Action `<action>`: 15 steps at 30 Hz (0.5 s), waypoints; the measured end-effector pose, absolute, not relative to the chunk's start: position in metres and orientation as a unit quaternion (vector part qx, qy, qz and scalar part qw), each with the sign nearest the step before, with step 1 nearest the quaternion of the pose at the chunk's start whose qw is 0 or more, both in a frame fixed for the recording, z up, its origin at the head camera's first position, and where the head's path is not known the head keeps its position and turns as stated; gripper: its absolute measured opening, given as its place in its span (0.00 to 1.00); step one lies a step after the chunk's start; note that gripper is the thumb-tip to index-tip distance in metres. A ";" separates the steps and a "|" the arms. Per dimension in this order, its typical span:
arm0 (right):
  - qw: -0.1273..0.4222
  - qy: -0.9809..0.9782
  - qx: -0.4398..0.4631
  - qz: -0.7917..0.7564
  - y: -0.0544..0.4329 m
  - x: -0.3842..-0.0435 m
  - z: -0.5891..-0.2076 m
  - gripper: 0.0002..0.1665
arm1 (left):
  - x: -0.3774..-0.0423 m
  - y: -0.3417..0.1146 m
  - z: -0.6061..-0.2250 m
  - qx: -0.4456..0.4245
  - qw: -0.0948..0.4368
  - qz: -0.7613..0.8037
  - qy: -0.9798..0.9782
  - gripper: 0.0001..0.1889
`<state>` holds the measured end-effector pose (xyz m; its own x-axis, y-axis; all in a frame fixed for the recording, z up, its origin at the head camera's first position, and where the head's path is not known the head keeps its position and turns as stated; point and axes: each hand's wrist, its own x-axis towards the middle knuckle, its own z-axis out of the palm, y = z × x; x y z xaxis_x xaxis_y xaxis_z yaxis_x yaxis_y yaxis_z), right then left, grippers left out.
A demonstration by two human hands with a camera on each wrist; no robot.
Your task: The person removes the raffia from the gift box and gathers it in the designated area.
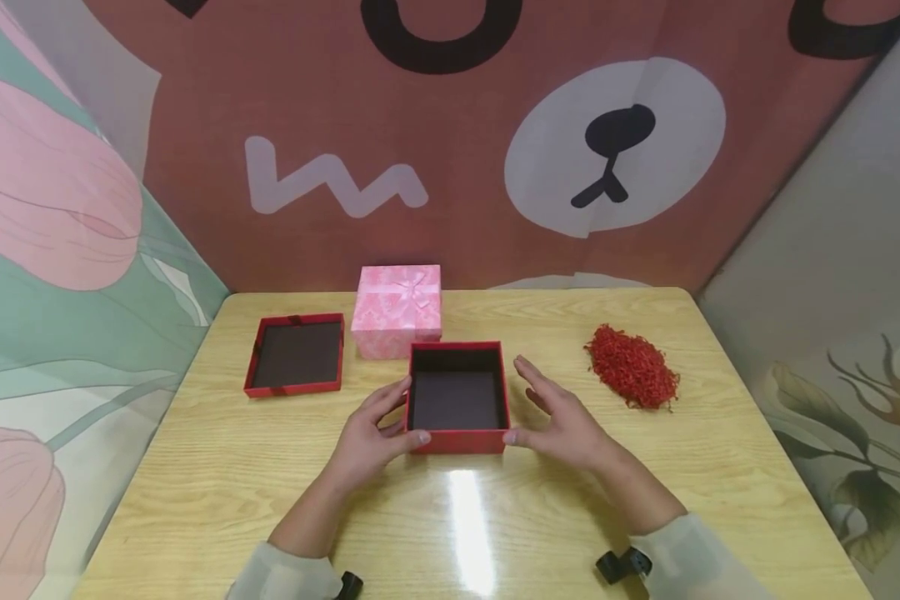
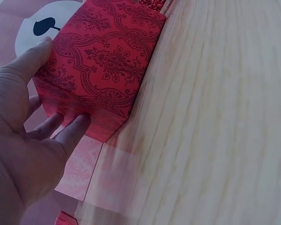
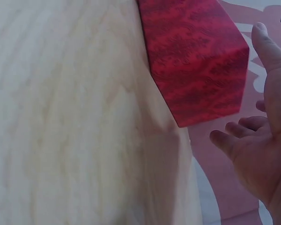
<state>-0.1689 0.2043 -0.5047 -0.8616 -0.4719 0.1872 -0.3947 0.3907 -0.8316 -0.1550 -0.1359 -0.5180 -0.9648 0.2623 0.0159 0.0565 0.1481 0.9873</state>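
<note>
An uncovered red gift box (image 1: 457,441) with a dark inside stands on the table in the head view. A dark red floral pattern covers its outer walls (image 2: 103,58). My left hand (image 1: 367,437) holds the box at its near left corner, thumb on the front wall and fingers against the left side. At the right side, my right hand (image 1: 566,425) is spread, its thumb close to the near right corner. In the right wrist view that hand (image 3: 267,150) has its fingers apart from the box wall (image 3: 196,61).
A shallow red lid (image 1: 292,389), dark inside, lies at the table's left. Behind the box stands a pink gift box (image 1: 393,312) with a bow. Red shredded paper (image 1: 632,367) is heaped at the right. A wall (image 1: 450,225) borders the table's (image 1: 217,500) far edge.
</note>
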 end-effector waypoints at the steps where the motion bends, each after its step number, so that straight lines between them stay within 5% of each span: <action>1: 0.043 0.835 -0.258 -0.483 0.203 -0.169 -0.506 0.67 | -0.155 -0.136 -0.518 0.107 0.079 0.644 0.753 0.44; 15: 0.062 0.870 -0.221 -0.436 0.194 -0.165 -0.513 0.71 | -0.158 -0.129 -0.520 0.112 0.081 0.652 0.746 0.44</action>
